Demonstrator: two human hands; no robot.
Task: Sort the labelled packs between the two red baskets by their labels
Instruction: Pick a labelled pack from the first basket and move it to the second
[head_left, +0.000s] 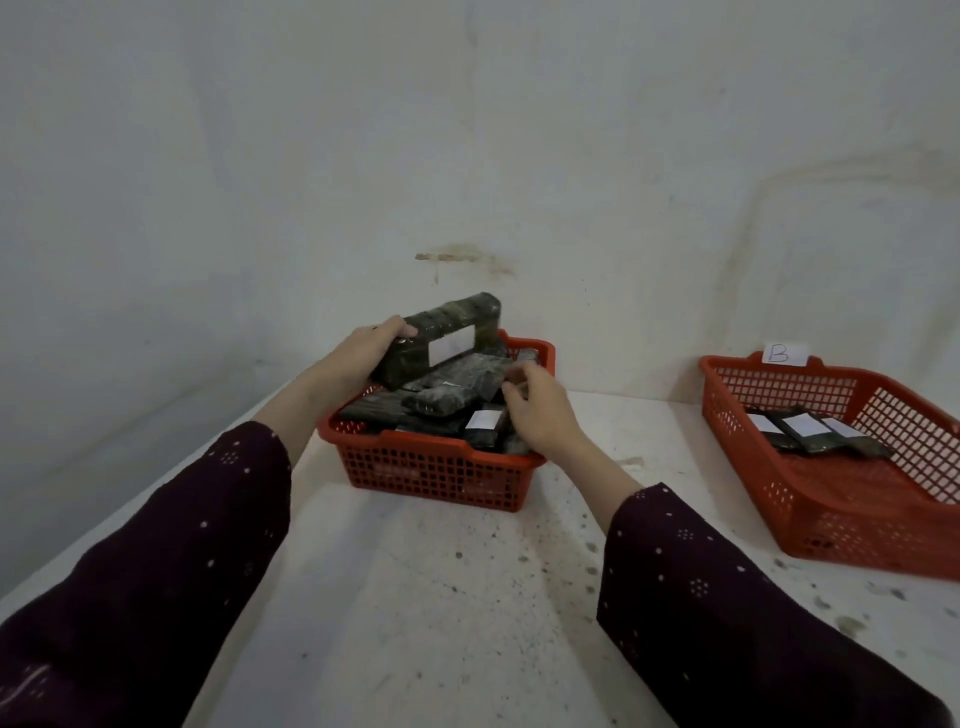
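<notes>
Currently my left hand (363, 348) clamps the raised pack (447, 338) by its end, stiff, likely slick wrap; right hand (540, 410) loose, empty.

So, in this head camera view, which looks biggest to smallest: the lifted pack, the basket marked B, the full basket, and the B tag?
1. Basket marked B, though it sits nearer the camera and is cut off by the frame, so its lead over the next is unsure.
2. Full basket.
3. Lifted pack in the left hand.
4. B tag.

Two red perforated plastic baskets (436, 475), centre and right; glossy dark film-wrapped packs (441, 340) with matt white paper labels; rough, speckled white bench (415, 597).
</notes>
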